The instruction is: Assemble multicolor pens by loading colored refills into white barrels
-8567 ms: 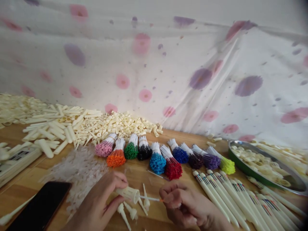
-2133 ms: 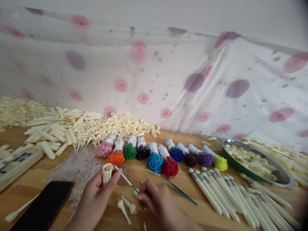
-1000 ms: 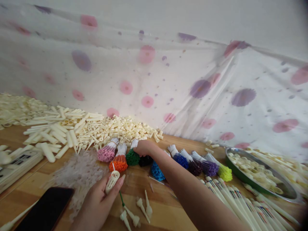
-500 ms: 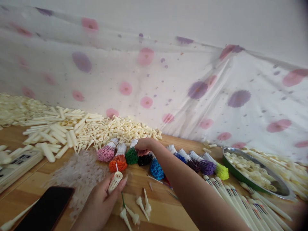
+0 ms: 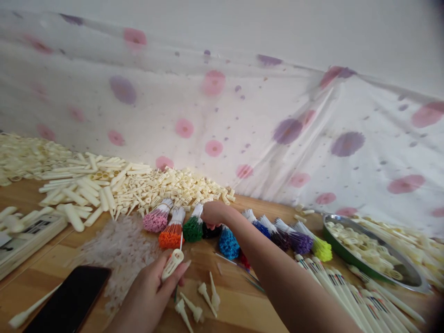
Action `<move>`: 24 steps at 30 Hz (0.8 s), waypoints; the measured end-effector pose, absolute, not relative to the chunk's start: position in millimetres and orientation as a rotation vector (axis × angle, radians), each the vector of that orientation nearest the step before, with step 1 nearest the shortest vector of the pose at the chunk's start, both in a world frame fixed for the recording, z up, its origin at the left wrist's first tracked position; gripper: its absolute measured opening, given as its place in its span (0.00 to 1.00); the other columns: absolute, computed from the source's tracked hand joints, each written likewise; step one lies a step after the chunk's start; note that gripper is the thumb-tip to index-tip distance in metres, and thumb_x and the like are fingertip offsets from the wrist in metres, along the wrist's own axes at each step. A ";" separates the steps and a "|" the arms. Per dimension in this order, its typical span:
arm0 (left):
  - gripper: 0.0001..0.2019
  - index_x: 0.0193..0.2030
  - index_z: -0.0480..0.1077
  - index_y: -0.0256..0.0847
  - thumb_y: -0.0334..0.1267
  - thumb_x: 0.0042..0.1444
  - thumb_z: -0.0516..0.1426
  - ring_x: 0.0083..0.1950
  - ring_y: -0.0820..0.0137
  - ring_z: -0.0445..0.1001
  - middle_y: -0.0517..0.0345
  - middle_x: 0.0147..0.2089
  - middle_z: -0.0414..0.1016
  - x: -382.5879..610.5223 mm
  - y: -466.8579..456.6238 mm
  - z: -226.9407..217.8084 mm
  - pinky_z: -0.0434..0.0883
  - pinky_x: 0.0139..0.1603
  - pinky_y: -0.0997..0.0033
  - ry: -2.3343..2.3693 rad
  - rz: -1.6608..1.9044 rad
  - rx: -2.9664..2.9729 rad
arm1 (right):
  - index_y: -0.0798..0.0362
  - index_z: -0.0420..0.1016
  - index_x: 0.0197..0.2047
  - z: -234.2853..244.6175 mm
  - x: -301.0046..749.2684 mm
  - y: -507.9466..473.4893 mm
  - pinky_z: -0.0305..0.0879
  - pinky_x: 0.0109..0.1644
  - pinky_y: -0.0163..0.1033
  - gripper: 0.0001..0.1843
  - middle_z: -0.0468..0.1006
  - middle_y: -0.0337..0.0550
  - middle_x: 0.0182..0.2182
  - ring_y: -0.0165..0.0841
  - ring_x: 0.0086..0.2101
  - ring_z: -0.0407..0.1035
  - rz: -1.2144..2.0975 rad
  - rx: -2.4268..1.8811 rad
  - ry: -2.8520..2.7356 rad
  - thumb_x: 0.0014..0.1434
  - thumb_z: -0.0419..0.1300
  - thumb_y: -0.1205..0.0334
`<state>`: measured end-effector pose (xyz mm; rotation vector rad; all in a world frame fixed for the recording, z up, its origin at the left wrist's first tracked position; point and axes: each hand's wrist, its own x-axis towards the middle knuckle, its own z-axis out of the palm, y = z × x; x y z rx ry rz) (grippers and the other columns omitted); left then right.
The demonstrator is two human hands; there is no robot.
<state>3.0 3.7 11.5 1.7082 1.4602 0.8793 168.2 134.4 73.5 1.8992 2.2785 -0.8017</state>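
Reaching forward since the frame two seconds back, the right hand (image 5: 215,215) has left the lower centre for the row of refill bundles mid-frame. At lower centre-left, the left hand (image 5: 149,289) pinches a cream, slotted plastic cylinder (image 5: 172,264) between thumb and fingers, palm side inward, its open end tipped up; a thin white plastic rod (image 5: 181,240) pokes from that mouth. This hollow piece should be light and stiff, its slotted walls perhaps brittle, so it is best held round the solid lower body. Rightward, the bundle of green-ended white refills (image 5: 193,229) and the bundle of black-ended refills (image 5: 211,232) likely hold slim, slippery, bendable sticks, best drawn by their white tips. Over the black one, the right hand's fingers curl downward; whether they grip anything I cannot tell. Its forearm slants from lower right.
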 end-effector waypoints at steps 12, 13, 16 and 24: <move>0.14 0.30 0.69 0.42 0.50 0.54 0.52 0.33 0.64 0.75 0.58 0.29 0.77 15.3 13.5 -4.7 0.69 0.36 0.70 1.376 0.968 1.544 | 0.57 0.70 0.31 25.7 171.5 56.1 0.58 0.35 0.37 0.04 0.73 0.46 0.31 0.34 0.33 0.67 -0.750 1.811 2.665 0.55 0.54 0.68; 0.15 0.31 0.69 0.42 0.51 0.54 0.52 0.32 0.65 0.75 0.58 0.29 0.77 17.0 15.7 -5.6 0.69 0.35 0.70 1.374 0.966 1.538 | 0.57 0.69 0.30 24.1 170.0 54.4 0.57 0.35 0.36 0.03 0.72 0.47 0.32 0.34 0.33 0.66 -0.788 1.794 2.695 0.54 0.55 0.67; 0.17 0.32 0.69 0.40 0.52 0.55 0.50 0.26 0.67 0.72 0.59 0.27 0.75 19.8 20.7 -7.4 0.69 0.29 0.71 1.362 0.946 1.525 | 0.56 0.67 0.28 25.2 174.4 50.7 0.56 0.36 0.36 0.03 0.70 0.45 0.31 0.34 0.33 0.64 -0.935 1.775 2.764 0.53 0.55 0.68; 0.14 0.25 0.67 0.41 0.49 0.52 0.55 0.22 0.71 0.68 0.63 0.20 0.71 6.2 14.7 2.4 0.65 0.24 0.75 1.333 0.907 1.609 | 0.54 0.62 0.33 38.5 232.4 36.8 0.63 0.36 0.38 0.13 0.69 0.41 0.28 0.31 0.30 0.67 -1.928 1.523 2.687 0.62 0.46 0.54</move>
